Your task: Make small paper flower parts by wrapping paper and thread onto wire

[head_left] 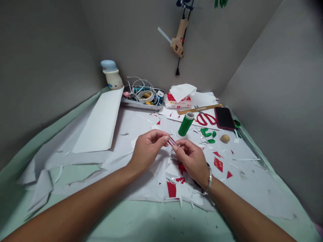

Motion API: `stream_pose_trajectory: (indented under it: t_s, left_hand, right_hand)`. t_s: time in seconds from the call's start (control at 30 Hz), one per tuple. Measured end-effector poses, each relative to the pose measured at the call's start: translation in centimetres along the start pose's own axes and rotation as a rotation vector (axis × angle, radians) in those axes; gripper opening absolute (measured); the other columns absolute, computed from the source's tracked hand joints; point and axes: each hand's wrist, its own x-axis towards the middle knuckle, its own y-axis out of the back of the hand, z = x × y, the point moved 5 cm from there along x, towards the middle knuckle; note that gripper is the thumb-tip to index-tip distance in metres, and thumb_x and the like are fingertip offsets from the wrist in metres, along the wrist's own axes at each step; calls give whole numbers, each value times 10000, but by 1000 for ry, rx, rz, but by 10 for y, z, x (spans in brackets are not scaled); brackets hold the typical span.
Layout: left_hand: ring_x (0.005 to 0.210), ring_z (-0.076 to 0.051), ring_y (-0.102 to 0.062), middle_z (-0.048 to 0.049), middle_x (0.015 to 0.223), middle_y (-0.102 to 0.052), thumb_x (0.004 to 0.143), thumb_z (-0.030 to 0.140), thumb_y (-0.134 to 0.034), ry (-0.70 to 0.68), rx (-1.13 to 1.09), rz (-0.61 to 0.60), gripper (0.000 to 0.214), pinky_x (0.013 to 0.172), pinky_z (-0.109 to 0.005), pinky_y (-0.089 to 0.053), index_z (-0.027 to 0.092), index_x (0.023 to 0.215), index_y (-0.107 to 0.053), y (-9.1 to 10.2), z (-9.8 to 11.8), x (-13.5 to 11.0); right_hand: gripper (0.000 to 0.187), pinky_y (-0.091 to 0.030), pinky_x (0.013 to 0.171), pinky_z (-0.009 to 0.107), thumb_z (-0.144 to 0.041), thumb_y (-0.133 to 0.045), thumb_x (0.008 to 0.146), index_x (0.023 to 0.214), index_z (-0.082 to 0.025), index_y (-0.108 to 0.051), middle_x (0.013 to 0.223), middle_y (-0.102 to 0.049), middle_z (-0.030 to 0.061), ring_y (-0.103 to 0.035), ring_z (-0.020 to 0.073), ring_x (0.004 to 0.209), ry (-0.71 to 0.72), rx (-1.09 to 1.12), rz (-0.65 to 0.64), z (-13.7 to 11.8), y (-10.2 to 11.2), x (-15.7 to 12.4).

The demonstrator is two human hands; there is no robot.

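Between my two hands is a small red-and-white paper strip [172,141], pinched at both ends. My left hand [151,144] grips its left end between thumb and forefinger. At the other end, my right hand [190,156] pinches it, a bracelet on that wrist. Just behind the hands a spool of green thread [185,125] stands slightly tilted. Red and white paper scraps [172,190] lie beneath and in front of my right hand. Several small green leaf shapes [207,134] are to the right of the spool.
A folded white card [98,122] stands at left. Behind are a metal tray [141,105] of cords and tape, a tissue pack [178,101], red-handled scissors [205,118], a ruler [209,108] and a phone [224,118]. A glue gun [179,40] hangs on the wall.
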Motion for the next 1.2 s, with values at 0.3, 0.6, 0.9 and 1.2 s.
stream_pose_trajectory:
  t_s: [0.3, 0.6, 0.9, 1.2]
  left_hand:
    - [704, -159, -631, -18, 750, -696, 786, 287, -699, 64, -116, -53, 165, 721, -300, -491, 191, 919, -689, -3, -6, 2]
    - [726, -167, -628, -41, 771, -697, 796, 364, -694, 73, -110, -152, 164, 742, -315, -484, 200, 790, -699, -9, -6, -1]
    - [777, -184, -620, -50, 821, -700, 783, 329, -701, 86, -112, -229, 121, 767, -335, -481, 208, 784, -702, -14, -11, -2]
    - [760, -157, -598, -56, 797, -658, 835, 330, -634, 149, -351, -103, 187, 780, -299, -482, 182, 723, -650, -4, -13, 7]
  right_hand:
    - [90, -353, 526, 236, -276, -560, 822, 823, -194, -596, 553, -491, -64, -410, 110, 516, -14, 2, -64, 4, -2, 0]
    - [72, -340, 513, 230, -215, -528, 774, 795, -195, -594, 544, -485, -70, -392, 107, 502, -2, -3, -31, -1, 1, -1]
    - [82, -362, 525, 231, -259, -553, 831, 850, -190, -594, 565, -513, -62, -431, 107, 515, 5, 43, -54, 1, -1, -2]
    - [384, -478, 701, 292, -311, -571, 875, 1242, -213, -516, 832, -664, 10, -591, 156, 723, 95, -99, -102, -17, -2, -3]
